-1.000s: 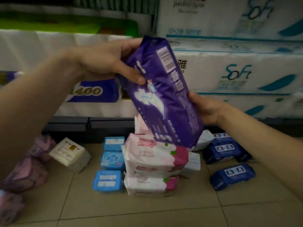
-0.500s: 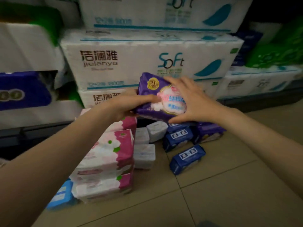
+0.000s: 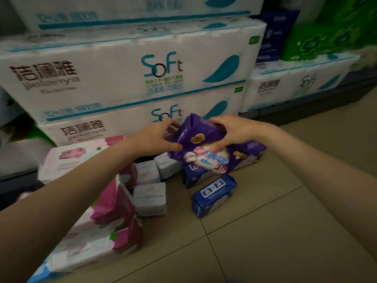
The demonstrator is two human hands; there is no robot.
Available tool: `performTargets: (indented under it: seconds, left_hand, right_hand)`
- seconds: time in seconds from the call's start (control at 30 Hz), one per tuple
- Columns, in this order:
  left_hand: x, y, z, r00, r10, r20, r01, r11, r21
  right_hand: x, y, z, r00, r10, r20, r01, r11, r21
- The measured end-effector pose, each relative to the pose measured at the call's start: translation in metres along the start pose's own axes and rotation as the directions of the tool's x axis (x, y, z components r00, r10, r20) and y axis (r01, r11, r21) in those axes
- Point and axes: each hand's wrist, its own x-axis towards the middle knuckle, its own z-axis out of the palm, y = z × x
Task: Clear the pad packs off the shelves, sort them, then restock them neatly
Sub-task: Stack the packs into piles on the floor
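A purple pad pack with pink and white print is held low over the floor, just above other purple packs and dark blue packs. My left hand grips its left end, thumb in front. My right hand grips its top right edge, fingers curled over the front. A stack of pink and white packs stands at the left, partly hidden by my left forearm. Small white packs lie between that stack and the blue ones.
Large white "Soft" tissue bales fill the low shelf behind the packs. Green packages and dark blue boxes sit at the upper right. Beige floor tiles stretch to the right and front.
The view swung right and down. The purple pack turned from upright to face up and came down toward the purple packs on the floor. Both hands kept hold of it.
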Motion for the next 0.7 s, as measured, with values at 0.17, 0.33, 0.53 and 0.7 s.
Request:
performTargets:
  seconds: [0.17,0.33,0.53,0.7]
  left_hand:
    - [0.044,-0.005,0.055,0.99,-0.115,0.082,0.111,0.992,0.058]
    - [0.063,-0.023,0.121,0.966,-0.098,0.239,0.011,0.94,0.341]
    - [0.067,-0.032,0.182,0.868,-0.251,0.429,-0.065,0.799,0.598]
    - [0.063,-0.028,0.212,0.932,-0.216,0.29,-0.063,0.693,0.718]
  right_hand:
    - [-0.004,0.106,0.004,0.947,0.269,-0.174,-0.3,0.937,-0.181]
    - [0.001,0.169,0.042,0.909,0.417,-0.022,-0.416,0.902,-0.114]
    - [0.007,0.197,0.06,0.881,0.466,0.075,-0.468,0.84,0.274]
    - [0.01,0.206,0.058,0.928,0.363,0.079,-0.366,0.93,0.03]
